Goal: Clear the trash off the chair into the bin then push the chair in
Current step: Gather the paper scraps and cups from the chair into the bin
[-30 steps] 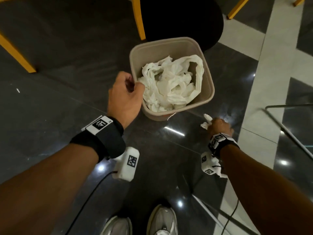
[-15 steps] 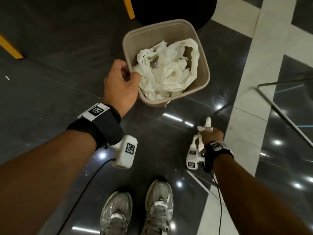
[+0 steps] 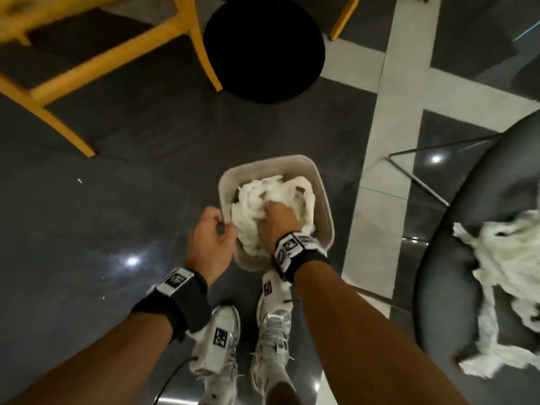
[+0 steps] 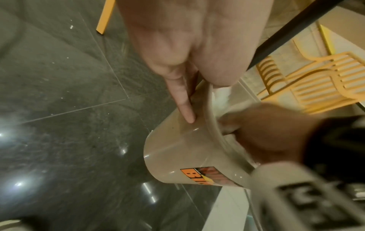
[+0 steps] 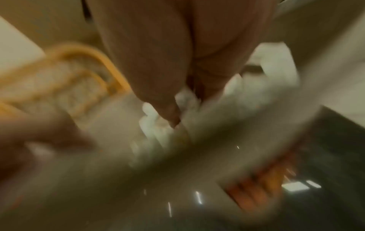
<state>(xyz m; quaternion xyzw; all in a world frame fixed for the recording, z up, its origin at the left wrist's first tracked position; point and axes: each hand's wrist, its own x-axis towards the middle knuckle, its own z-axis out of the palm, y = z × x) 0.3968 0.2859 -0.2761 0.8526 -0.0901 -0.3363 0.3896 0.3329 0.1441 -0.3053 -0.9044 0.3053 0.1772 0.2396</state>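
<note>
Both hands at the bin, more trash on the chair.
The left hand grips the bin rim; the right hand is down in its paper, grip hidden; paper trash lies on the grey chair.

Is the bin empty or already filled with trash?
Nearly full. White crumpled paper is heaped up close to the bin's rim, and the right hand is pressed into the heap.
</note>
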